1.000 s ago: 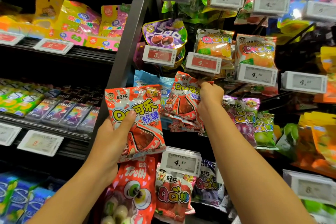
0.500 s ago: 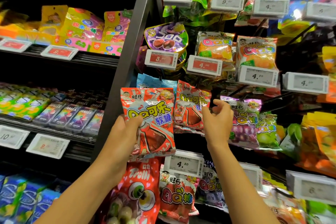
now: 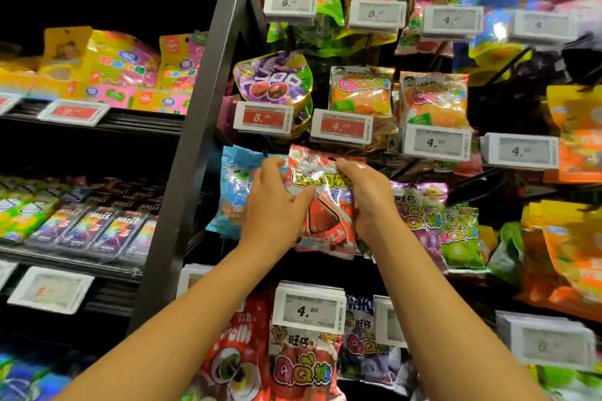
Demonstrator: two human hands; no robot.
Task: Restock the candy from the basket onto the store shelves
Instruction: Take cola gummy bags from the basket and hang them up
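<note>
Red-and-white cola candy bag (image 3: 329, 205) is held up against the hanging display, just below the red 4.00 price tag (image 3: 341, 126), which serves as landmark. Left hand (image 3: 275, 205) is laid on the bag's left side, thumb stretched across the front, remaining fingers curled round the left edge towards the top; the bag is gripped there. Right hand (image 3: 368, 195) is curled round the bag's right edge, fingers (image 3: 347, 166) bent over the upper corner near the hang hole; whether the tips pinch the plastic cannot be told because of blur. The bag is upright, slightly tilted, and it cannot be told whether it is already on a hook. Below and left of the tag, a light blue candy bag (image 3: 234, 185) hangs just beside the left hand, partly covered by it. Below and right of the tag, a purple grape bag (image 3: 420, 205) and a green bag (image 3: 461, 234) hang next to the right wrist. Left of the tag, a purple pouch (image 3: 277, 78) is seen above a 3.00 tag (image 3: 263, 117). Directly above the landmark, an orange bag (image 3: 360, 91) hangs. Well below it, a white 4.20 tag (image 3: 308, 309) sits between both forearms, over a strawberry bag (image 3: 303, 365). Far left of the tag, past the grey upright post (image 3: 202, 127), shelves with boxed candy (image 3: 97, 225) are seen, blurred.
</note>
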